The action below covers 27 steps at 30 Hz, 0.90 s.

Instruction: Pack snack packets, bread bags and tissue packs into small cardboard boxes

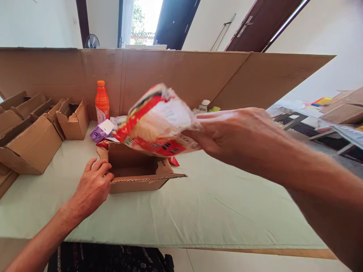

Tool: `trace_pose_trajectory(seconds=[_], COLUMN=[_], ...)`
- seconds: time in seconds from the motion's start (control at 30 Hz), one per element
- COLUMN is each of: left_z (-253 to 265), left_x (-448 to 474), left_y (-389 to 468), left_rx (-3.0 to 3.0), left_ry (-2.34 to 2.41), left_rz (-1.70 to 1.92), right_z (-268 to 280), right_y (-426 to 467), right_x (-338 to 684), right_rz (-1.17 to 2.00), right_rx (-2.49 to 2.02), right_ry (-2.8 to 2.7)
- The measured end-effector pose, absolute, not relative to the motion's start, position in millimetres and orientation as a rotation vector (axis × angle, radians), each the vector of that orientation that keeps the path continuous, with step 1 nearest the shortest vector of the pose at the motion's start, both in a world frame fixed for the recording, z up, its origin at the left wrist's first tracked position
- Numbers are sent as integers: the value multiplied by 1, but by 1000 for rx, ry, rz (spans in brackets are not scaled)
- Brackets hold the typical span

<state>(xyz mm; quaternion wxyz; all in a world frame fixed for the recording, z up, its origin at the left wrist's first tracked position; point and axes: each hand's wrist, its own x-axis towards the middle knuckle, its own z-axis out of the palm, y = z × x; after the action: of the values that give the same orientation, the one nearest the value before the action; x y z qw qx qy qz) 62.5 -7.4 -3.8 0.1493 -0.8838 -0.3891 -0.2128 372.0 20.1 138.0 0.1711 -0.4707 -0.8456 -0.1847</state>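
Note:
My right hand (232,132) grips one end of a clear and red plastic food packet (170,126) with pale contents, slightly blurred. The packet hangs tilted above an open cardboard box (141,184) and covers part of its far rim. What shows of the box's inside is bare cardboard. At the box's left side is my left hand (95,185), its fingers curled over the edge. Behind the box lie a purple packet (99,132) and some red wrapping (173,161), both partly hidden. An orange bottle (102,101) stands upright beyond them.
Several open cardboard boxes (36,145) stand on the left of the cloth-covered table (227,211). A tall cardboard panel (170,68) runs along the back. Behind the packet, a clear bottle (202,107) is partly hidden. Another table with boxes (346,109) stands at the right.

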Motion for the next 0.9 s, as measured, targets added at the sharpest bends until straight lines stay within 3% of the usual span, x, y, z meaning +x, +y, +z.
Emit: trace_pose_trajectory(seconds=[0.13,0.37,0.53,0.7,0.83,0.9], left_z=[0,42,71,64,52,49], left_x=[57,41,52,57,48,44], left_y=[-16,-15,-2,0,0,-1], left_rx=[-2595,-2419,-2467,-2364,-2136,-2092], left_ry=[-1295,-1575,-1753,-1838,-1806,-1786], left_rz=[-918,-1713,-1971,-2179,-2629,-2780], right_z=[124,132,141,131,120,111], right_y=[24,30,36,37,37,45], right_x=[361,340,332,341,371,386], right_rz=[-392,-459,-402,-233,-73,124], right_rx=[-978,-802,-852,-790,-819,-982], right_ry=[-2309,-2475,-2466,-2198,-1729,-1895])
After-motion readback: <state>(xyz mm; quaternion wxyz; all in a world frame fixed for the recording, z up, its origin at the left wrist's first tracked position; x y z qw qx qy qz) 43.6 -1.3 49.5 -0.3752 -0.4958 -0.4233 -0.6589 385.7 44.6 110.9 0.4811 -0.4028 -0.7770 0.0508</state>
